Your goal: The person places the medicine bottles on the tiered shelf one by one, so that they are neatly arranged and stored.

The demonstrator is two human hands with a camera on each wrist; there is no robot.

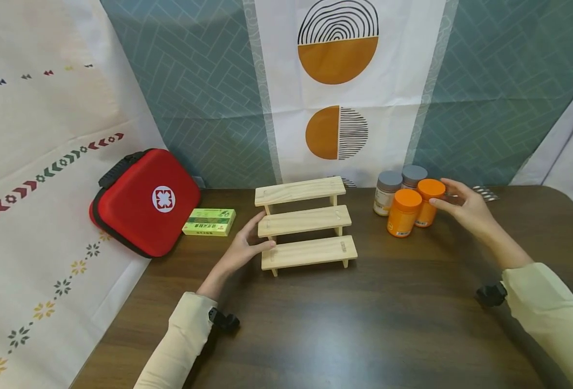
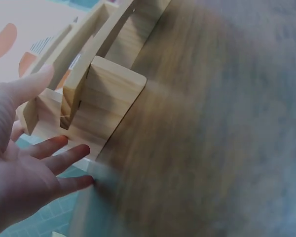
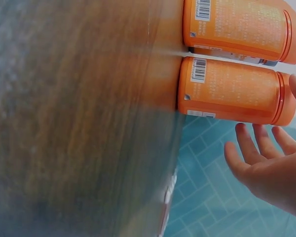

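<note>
A three-tier wooden stand (image 1: 308, 220) stands on the brown table. My left hand (image 1: 244, 248) is at its left end, thumb in front and fingers toward the back. Seen from the left wrist, the fingers (image 2: 64, 160) are spread beside the stand's end. Over on the right, my right hand (image 1: 468, 208) is beside the rear orange bottle (image 1: 427, 208), thumb close to its lid. From the right wrist, the loosely extended fingers (image 3: 246, 145) lie alongside this bottle. A second orange bottle (image 1: 403, 216) stands at its front left, with two grey-lidded bottles (image 1: 385, 197) behind.
A red first-aid case (image 1: 145, 202) leans at the back left, next to a yellow-green box (image 1: 209, 222). A silvery blister pack (image 1: 486, 193) lies at the back right. Patterned cloth (image 1: 199, 108) hangs behind the table.
</note>
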